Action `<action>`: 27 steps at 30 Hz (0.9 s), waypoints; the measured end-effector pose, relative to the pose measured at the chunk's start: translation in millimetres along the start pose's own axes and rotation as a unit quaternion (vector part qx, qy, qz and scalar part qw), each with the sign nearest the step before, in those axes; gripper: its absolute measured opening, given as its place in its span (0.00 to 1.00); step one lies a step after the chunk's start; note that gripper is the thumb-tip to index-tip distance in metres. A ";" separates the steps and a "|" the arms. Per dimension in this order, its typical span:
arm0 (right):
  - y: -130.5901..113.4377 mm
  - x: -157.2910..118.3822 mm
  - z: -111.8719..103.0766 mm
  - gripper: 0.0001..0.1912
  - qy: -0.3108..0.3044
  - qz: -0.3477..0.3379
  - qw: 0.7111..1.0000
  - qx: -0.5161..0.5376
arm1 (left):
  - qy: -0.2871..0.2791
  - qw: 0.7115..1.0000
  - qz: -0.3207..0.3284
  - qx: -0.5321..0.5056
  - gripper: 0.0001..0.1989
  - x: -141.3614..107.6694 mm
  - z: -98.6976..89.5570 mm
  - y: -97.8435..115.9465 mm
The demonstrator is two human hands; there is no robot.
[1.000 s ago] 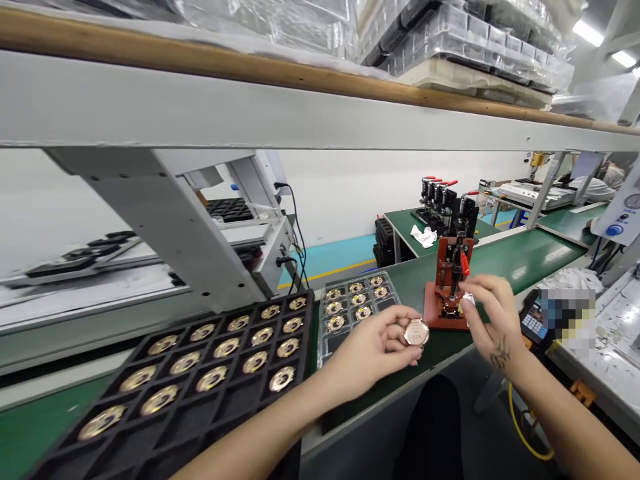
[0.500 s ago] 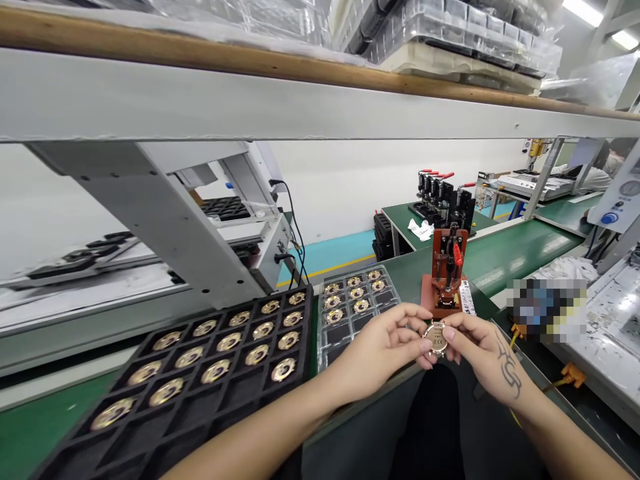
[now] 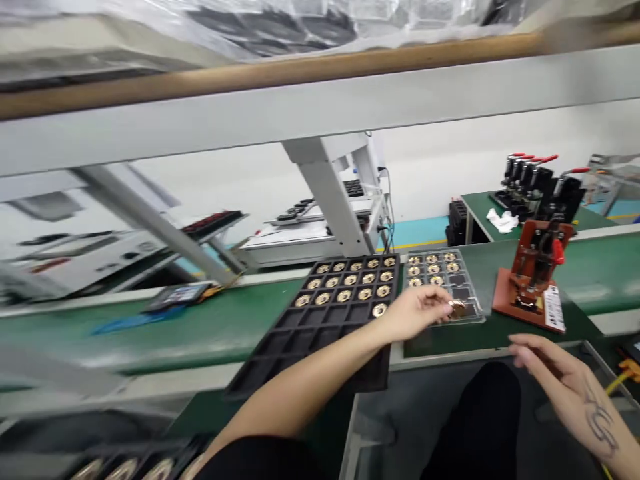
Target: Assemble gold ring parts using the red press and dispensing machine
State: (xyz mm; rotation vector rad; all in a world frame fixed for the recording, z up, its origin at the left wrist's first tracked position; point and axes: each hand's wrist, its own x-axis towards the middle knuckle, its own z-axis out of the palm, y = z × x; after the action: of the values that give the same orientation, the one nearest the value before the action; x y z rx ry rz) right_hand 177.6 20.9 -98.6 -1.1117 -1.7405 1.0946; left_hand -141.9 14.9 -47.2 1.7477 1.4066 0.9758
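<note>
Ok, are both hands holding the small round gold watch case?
No, only the left hand grips the watch case; the right hand is apart from it, with nothing visible in its grasp.

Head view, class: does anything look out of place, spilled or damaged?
Nothing looks spilled or damaged. The crumpled white cloth on the far green table looks untidy beside the black clamps; gold pieces line up in the clear tray.

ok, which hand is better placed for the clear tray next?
Likely the left hand: it pinches a round metal part at the clear tray. The right hand looks empty and is farther off, nearer the red press.
</note>
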 end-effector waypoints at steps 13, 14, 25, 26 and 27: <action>64.9 -18.8 -14.8 0.30 -0.015 0.080 0.996 -0.029 | 0.102 0.925 -0.153 0.333 0.11 -96.2 -126.2 -123.0; 66.4 -20.5 -15.1 0.30 -0.014 0.082 0.996 -0.025 | 0.087 0.924 -0.155 0.338 0.12 -97.3 -122.4 -124.9; 36.0 -31.6 -14.3 0.29 -0.011 0.081 0.997 -0.013 | 0.030 0.921 -0.057 0.383 0.10 73.6 -38.0 -103.6; 33.0 -35.4 -16.9 0.29 -0.008 0.080 0.997 -0.016 | 0.031 0.919 -0.063 0.388 0.10 90.7 -25.8 -101.8; 31.2 -40.7 -20.9 0.28 -0.003 0.083 0.996 -0.021 | 0.032 0.917 -0.071 0.391 0.10 104.2 -16.2 -100.5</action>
State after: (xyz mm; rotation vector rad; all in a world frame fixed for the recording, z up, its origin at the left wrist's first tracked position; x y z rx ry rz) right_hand 217.5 -4.4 -127.4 -1.2989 -1.7082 1.1664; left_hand -189.4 136.4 -112.0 2.1153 2.1242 0.3931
